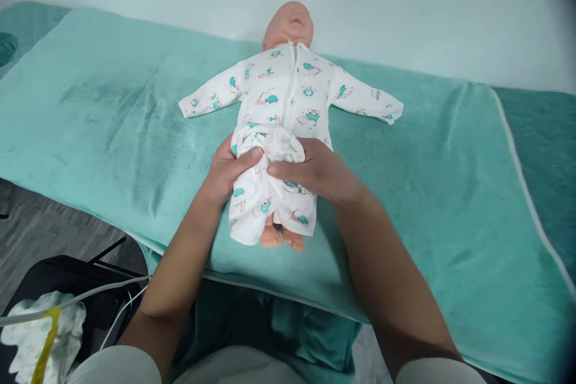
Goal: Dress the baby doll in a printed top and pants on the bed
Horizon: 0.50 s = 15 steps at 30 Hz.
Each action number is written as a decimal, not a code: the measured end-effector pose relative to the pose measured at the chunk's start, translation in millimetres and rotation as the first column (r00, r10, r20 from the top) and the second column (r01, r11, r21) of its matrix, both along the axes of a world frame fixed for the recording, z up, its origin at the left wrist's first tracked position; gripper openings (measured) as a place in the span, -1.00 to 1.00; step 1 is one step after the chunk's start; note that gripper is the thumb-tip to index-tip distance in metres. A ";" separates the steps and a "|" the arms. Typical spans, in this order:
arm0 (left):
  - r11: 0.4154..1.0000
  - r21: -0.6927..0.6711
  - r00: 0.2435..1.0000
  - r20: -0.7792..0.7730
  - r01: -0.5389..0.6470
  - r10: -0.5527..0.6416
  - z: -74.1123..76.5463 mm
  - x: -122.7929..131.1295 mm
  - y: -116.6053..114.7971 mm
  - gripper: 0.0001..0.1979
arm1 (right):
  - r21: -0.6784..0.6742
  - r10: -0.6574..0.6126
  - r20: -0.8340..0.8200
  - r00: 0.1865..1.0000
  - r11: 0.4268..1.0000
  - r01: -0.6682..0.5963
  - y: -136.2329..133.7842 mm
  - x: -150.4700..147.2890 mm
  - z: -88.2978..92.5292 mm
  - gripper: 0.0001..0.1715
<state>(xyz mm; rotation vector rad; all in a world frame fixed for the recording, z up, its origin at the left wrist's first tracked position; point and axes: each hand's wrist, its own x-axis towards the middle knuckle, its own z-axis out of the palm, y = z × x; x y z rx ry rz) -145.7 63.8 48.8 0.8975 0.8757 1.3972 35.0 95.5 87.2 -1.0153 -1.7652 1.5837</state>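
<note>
A baby doll lies on its back, its head away from me and both arms spread. It wears a white printed baby shirt fastened down the front. White printed baby pants cover its legs, bunched at the waist, with the feet showing below the cuffs. My left hand is closed on the left side of the pants' waist, thumb on top. From the other side, my right hand grips the gathered cloth, its thumb near my left thumb. The fingers under the cloth are hidden.
A teal plush cover spreads over the table, with a pale wall behind. At the lower left, a black chair carries a crumpled printed cloth. A white cable and a yellow strap cross there.
</note>
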 end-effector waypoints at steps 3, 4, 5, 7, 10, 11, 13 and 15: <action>0.999 0.035 1.000 -0.007 0.008 -0.007 -3.4 -0.6 1.7 -0.55 | 0.022 0.145 0.106 0.984 0.989 -0.148 2.9 5.0 6.6 -0.47; 0.999 0.041 1.000 -0.009 0.011 -0.011 -4.3 -1.0 2.0 -0.56 | 0.017 0.159 0.117 0.980 0.987 -0.162 3.2 6.1 7.6 -0.46; 0.999 0.045 1.000 -0.009 0.011 -0.011 -5.0 -1.3 2.0 -0.57 | 0.011 0.155 0.114 0.981 0.988 -0.157 3.2 6.9 7.8 -0.46; 0.999 0.043 1.000 -0.013 0.004 -0.004 -5.6 -2.0 1.6 -0.58 | -0.005 0.125 0.078 0.989 0.992 -0.125 2.7 7.9 6.2 -0.48; 1.000 0.024 1.000 -0.027 0.011 -0.010 -5.3 -2.6 0.5 -0.58 | -0.041 0.085 -0.028 0.996 0.995 -0.086 2.3 9.1 0.5 -0.53; 1.000 0.018 0.999 -0.030 0.017 -0.016 -5.2 -2.7 0.2 -0.57 | -0.053 0.074 -0.065 0.995 0.996 -0.077 2.5 9.5 -1.7 -0.54; 1.000 0.008 0.999 -0.031 0.025 -0.024 -5.2 -2.9 0.1 -0.55 | -0.074 0.050 -0.124 0.991 0.995 -0.060 3.3 10.5 -5.8 -0.52; 1.000 -0.001 0.999 -0.029 0.024 -0.024 -5.6 -3.1 0.4 -0.55 | -0.087 0.033 -0.165 0.986 0.995 -0.047 4.3 11.3 -9.3 -0.50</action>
